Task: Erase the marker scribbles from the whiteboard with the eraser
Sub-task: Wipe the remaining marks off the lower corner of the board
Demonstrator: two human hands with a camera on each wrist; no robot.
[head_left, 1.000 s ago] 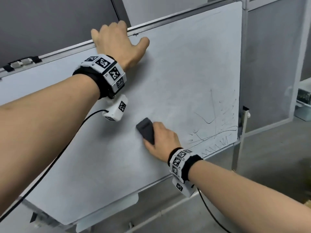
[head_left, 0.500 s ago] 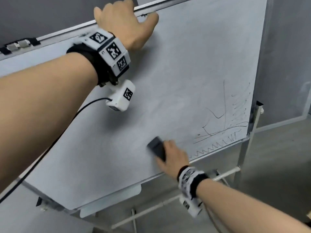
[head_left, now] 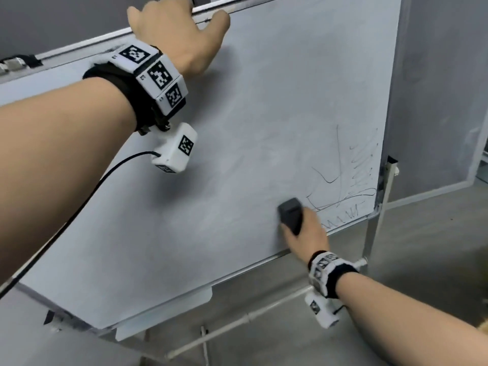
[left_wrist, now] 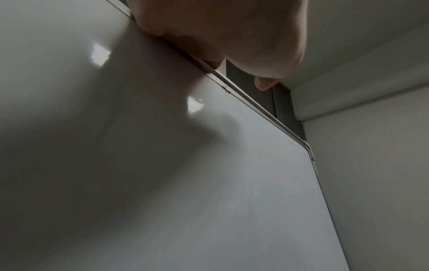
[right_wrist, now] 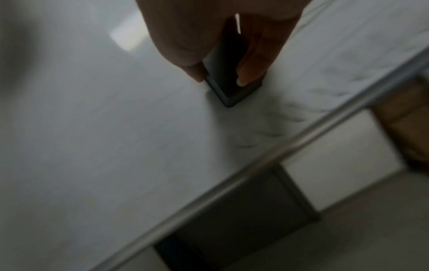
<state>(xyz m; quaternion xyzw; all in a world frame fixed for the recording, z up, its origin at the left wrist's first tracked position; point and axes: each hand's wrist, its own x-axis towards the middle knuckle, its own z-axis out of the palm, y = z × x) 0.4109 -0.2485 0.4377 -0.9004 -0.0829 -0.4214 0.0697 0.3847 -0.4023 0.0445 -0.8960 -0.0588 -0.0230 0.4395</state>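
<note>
R hand (head_left: 307, 233) grip pinches eraser (head_left: 290, 216) flat on board (head_left: 264, 128), low, just left of scribbles (head_left: 348, 186). L hand (head_left: 179, 35) curls over top edge, steadying. Risk: swipe overshoots bottom rail, eraser slips off; light pressure prob leaves ghost lines.

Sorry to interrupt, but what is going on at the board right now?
A person is wiping a whiteboard. The right hand holds a dark eraser against it, beside the marker scribbles left in the lower right corner. The left hand grips the board's top edge.
</note>
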